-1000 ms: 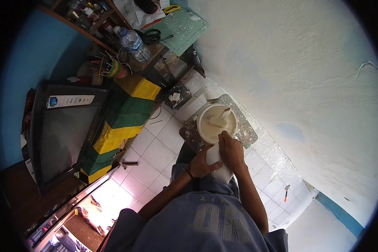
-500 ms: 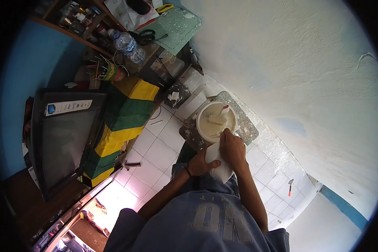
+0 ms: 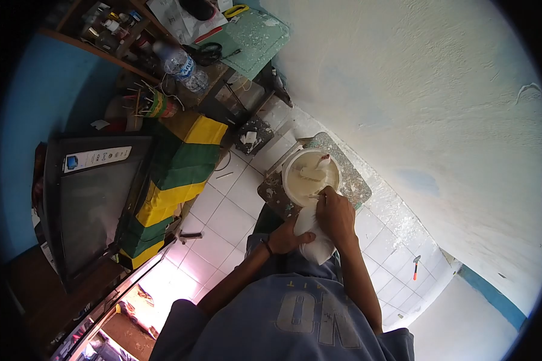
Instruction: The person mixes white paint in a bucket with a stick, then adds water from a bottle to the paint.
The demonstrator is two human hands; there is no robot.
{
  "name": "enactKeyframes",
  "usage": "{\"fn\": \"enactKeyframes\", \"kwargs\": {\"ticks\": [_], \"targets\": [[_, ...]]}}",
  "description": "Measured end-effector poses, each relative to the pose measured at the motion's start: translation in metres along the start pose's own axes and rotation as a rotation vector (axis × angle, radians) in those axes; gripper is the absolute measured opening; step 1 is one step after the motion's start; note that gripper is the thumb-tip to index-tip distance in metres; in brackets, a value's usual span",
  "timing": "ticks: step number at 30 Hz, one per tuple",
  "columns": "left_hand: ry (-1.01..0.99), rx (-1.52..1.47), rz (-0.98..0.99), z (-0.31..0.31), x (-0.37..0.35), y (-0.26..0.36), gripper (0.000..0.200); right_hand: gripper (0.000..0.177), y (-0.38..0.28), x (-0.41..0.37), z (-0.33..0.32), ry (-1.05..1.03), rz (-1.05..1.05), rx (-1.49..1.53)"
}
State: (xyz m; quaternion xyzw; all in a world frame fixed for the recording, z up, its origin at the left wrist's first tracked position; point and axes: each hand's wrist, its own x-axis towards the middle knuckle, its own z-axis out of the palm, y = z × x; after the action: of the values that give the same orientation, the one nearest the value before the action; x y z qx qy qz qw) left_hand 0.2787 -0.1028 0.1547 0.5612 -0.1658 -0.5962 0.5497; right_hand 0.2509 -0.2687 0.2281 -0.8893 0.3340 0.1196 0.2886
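Note:
A white bag (image 3: 317, 245) lies between my two hands, slanting up from my lap to the near rim of a white bucket (image 3: 285, 180). My left hand (image 3: 287, 236) is wrapped round the bag's left side, thumb across its front. Up at its top end, my right hand (image 3: 335, 212) pinches the bag beside the bucket rim. Inside the bucket is a pale, creamy mixture (image 3: 297, 170), with a tool whose pale handle has a reddish tip (image 3: 324, 160) standing in it. What the bag contains is hidden.
The bucket stands on a paint-spattered stool (image 3: 354, 180) close to the white wall (image 3: 415, 90). To the left are a dark-framed screen (image 3: 99, 204) and a green-yellow cloth (image 3: 190, 156). A water bottle (image 3: 186, 71) stands on the shelf. A hammer (image 3: 416, 268) lies on the tiles.
The bag's lower end has bulged and shifted slightly. Both hands keep nearly the same places, and my right hand is still at the bag's top.

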Motion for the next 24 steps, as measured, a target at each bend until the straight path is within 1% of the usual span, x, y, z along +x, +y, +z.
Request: {"fn": "enactKeyframes", "kwargs": {"ticks": [2, 6, 11, 14, 17, 20, 23, 24], "targets": [[-0.021, -0.045, -0.015, 0.0, -0.001, 0.004, 0.072, 0.017, 0.002, 0.0, 0.001, 0.012, -0.019, 0.011], [-0.008, -0.015, -0.001, -0.001, 0.001, -0.006, 0.069, 0.015, 0.002, 0.001, -0.002, 0.046, -0.052, 0.06], [0.031, 0.003, 0.048, 0.001, 0.001, -0.009, 0.066, 0.017, 0.0, 0.001, -0.004, 0.016, -0.029, 0.084], [0.017, -0.017, 0.013, 0.002, 0.0, -0.002, 0.065, 0.017, 0.0, 0.001, -0.005, 0.022, -0.04, 0.091], [0.033, -0.015, 0.023, 0.003, 0.0, -0.003, 0.063, 0.015, -0.003, 0.001, -0.006, 0.042, -0.045, 0.119], [-0.028, -0.044, -0.049, 0.001, 0.001, -0.001, 0.062, 0.013, -0.004, 0.0, -0.006, 0.082, -0.036, 0.16], [0.042, -0.048, 0.003, 0.003, 0.0, -0.001, 0.062, 0.013, -0.004, -0.001, -0.002, 0.11, -0.03, 0.194], [0.037, -0.063, 0.011, 0.004, -0.001, -0.001, 0.063, 0.013, -0.004, -0.001, -0.001, 0.115, -0.028, 0.203]]}}
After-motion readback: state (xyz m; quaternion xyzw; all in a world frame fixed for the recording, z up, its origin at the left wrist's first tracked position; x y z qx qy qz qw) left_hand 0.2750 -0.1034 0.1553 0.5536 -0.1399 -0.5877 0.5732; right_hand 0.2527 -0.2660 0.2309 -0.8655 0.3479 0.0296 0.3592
